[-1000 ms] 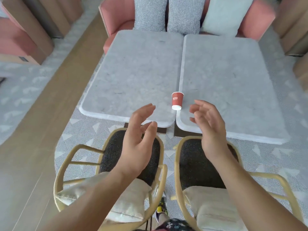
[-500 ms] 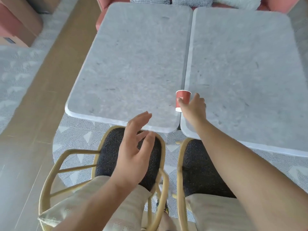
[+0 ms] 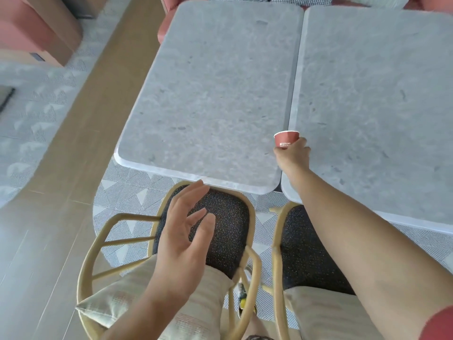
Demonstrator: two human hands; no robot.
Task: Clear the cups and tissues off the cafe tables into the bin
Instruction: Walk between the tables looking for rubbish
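Over marbled slabs, right hand [image 3: 293,154] grips tapered cup [image 3: 285,139].

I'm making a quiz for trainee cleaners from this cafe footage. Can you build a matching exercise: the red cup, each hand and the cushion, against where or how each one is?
Things
1. red cup
2. left hand
3. right hand
4. cushion

Place, colour or state
A. open, over the dark chair seat
B. pale beige, lower left of the view
C. gripped, by the seam between the tables
D. curled round the cup

Pairs: 1-C, 2-A, 3-D, 4-B
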